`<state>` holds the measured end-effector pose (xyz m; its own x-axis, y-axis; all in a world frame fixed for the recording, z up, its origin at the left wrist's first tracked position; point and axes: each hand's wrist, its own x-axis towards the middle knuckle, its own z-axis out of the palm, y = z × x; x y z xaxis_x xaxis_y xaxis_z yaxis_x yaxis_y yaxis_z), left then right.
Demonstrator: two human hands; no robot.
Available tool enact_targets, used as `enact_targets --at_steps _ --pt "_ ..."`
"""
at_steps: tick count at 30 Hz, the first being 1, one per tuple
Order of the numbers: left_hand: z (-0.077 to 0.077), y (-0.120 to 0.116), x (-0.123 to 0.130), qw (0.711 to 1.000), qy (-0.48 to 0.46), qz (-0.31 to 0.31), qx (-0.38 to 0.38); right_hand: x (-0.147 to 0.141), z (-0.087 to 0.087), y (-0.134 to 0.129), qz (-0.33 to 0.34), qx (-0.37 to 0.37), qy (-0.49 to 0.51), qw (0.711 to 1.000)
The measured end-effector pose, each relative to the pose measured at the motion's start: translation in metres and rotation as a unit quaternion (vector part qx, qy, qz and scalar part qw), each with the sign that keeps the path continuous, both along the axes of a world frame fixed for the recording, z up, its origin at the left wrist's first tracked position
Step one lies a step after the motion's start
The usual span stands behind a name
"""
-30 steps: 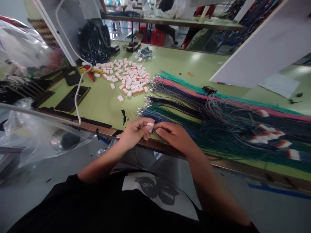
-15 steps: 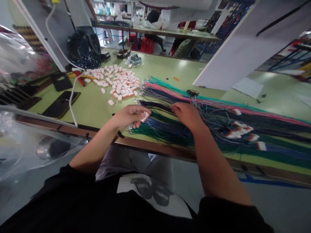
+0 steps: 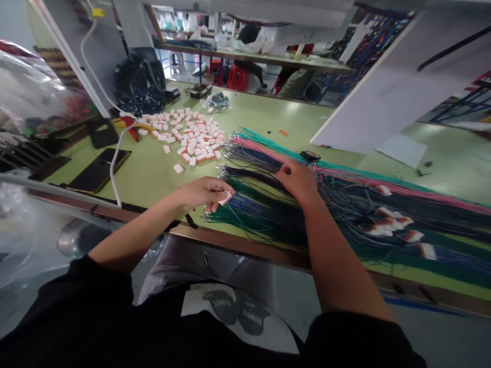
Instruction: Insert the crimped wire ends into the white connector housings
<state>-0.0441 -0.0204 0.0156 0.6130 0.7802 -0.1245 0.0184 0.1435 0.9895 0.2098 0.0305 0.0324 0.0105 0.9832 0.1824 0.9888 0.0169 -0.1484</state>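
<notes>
Your left hand (image 3: 203,195) has a white plug (image 3: 224,198) pinched between thumb and fingers, just over the near side of the green table (image 3: 153,171). At least one thin wire (image 3: 240,218) runs out of that plug, down and to the right. Your right hand (image 3: 299,180) is over the wire bundles (image 3: 264,204), well apart from the left; thumb and index curl toward each other. Can't tell if there's a wire between them. Bundles lie side by side across the table: teal and pink on the far side, dark ones in the middle, blue and green nearest you, metal tips pointing left. Loose pile of white-and-orange plugs (image 3: 197,135) sits beyond your left hand, one white plug a little apart on its near side. More plugs (image 3: 391,223) lie on the wires to your right, some overlapping. Black tape roll (image 3: 310,156) is just past your right hand. Phone (image 3: 98,170) lies at far left, near a red-and-yellow tool (image 3: 147,127).
</notes>
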Motion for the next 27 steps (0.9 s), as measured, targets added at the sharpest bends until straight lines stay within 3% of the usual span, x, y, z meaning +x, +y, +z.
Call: enact_targets --at_steps 5,7,9,11,13,15,17,20,27 --pt "-0.002 0.019 0.012 0.999 -0.018 -0.003 -0.035 0.012 0.017 -0.007 0.055 -0.031 0.019 0.998" --pt "-0.009 0.027 0.015 0.997 -0.041 0.005 -0.068 0.029 0.025 -0.009 0.030 -0.031 0.022 0.999" --pt "-0.018 0.033 0.017 0.992 -0.067 0.007 -0.104 0.046 0.031 -0.012 0.013 0.017 0.096 0.995" --pt "-0.025 0.037 0.018 0.988 -0.086 0.008 -0.126 0.050 0.033 -0.016 0.055 0.072 0.286 0.954" --pt "-0.029 0.039 0.020 0.985 -0.100 0.013 -0.138 0.036 0.031 -0.023 0.118 0.072 0.425 0.895" --pt "-0.031 0.038 0.021 0.981 -0.117 0.013 -0.152 0.007 0.027 -0.032 0.174 0.022 0.410 0.895" --pt "-0.031 0.036 0.023 0.976 -0.139 0.004 -0.168 -0.024 0.022 -0.042 0.236 0.033 0.332 0.913" --pt "-0.030 0.033 0.024 0.968 -0.173 -0.014 -0.180 -0.052 0.016 -0.052 0.321 0.028 0.274 0.906" --pt "-0.030 0.030 0.024 0.961 -0.208 -0.009 -0.180 -0.039 0.007 -0.054 0.263 -0.006 0.292 0.920"
